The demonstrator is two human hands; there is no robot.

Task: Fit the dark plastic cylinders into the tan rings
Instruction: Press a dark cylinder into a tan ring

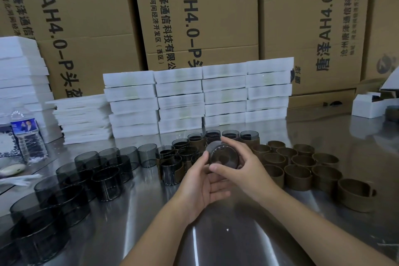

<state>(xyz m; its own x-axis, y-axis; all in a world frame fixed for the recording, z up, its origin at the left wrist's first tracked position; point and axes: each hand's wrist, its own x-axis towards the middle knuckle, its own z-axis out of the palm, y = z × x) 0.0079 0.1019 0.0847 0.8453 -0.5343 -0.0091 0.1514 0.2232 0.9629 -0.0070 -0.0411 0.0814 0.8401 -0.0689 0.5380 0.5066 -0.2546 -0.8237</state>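
Both hands hold one dark plastic cylinder point(223, 155) above the middle of the steel table, its round end facing me. My left hand point(200, 181) cups it from below and the left. My right hand point(244, 166) grips it from the right, thumb across the front, fingers over the top. Whether a tan ring is on it I cannot tell. Several loose dark cylinders point(103, 181) stand at the left. Empty tan rings point(298, 174) stand at the right. Behind the hands stand several cylinders fitted in tan rings point(172, 168).
The steel table point(151, 218) reaches to the front edge. White foam boxes point(198, 95) are stacked behind the parts, with cardboard cartons point(194, 17) behind them. A water bottle point(28, 134) stands at the far left. A small white box point(367, 106) lies at the right.
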